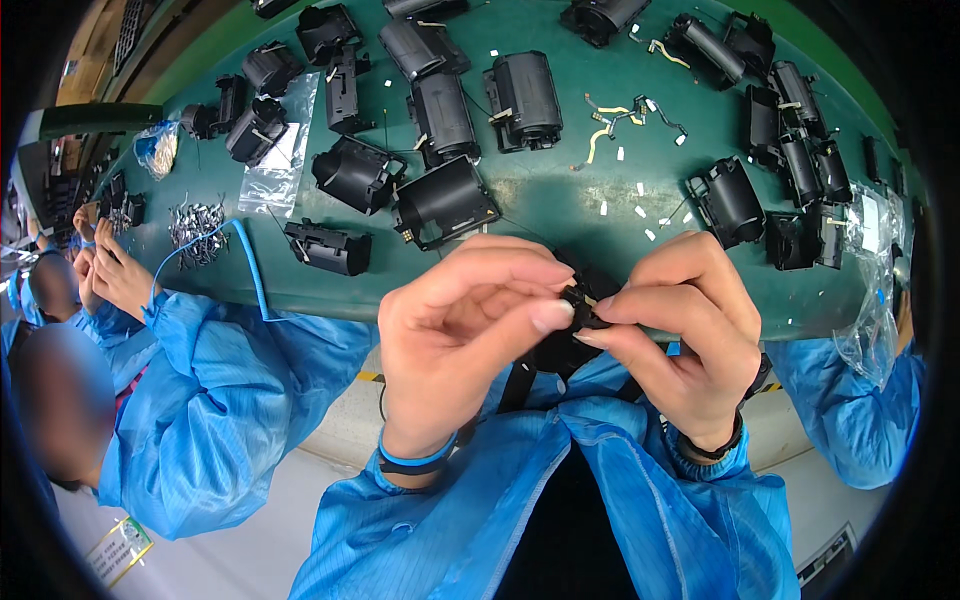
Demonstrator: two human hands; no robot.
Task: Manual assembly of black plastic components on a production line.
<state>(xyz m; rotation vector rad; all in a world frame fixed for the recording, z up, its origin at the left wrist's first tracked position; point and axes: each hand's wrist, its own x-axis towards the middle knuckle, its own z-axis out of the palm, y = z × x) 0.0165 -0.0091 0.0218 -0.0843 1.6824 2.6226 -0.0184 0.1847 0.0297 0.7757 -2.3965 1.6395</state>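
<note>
At the near edge of the bench, my two hands meet over a black plastic housing point(598, 283). My left hand point(465, 325) is closed, its thumb and index finger pinching the housing's edge from the left. From the other side, the thumb and index finger of my right hand point(690, 325) press together at a small pale strip beside that edge. Both sets of fingertips nearly touch. Much of the housing is hidden behind the fingers, and its lower part blends into my dark clothing.
Several similar black housings point(527, 100) stand across the green bench point(620, 220). Thin flex cables point(630, 118) and small white tabs lie beyond my right hand. Leftward are a clear bag point(285, 170), a pile of small metal parts point(200, 230), a blue coiled cord point(245, 255) and a co-worker's hands point(115, 270).
</note>
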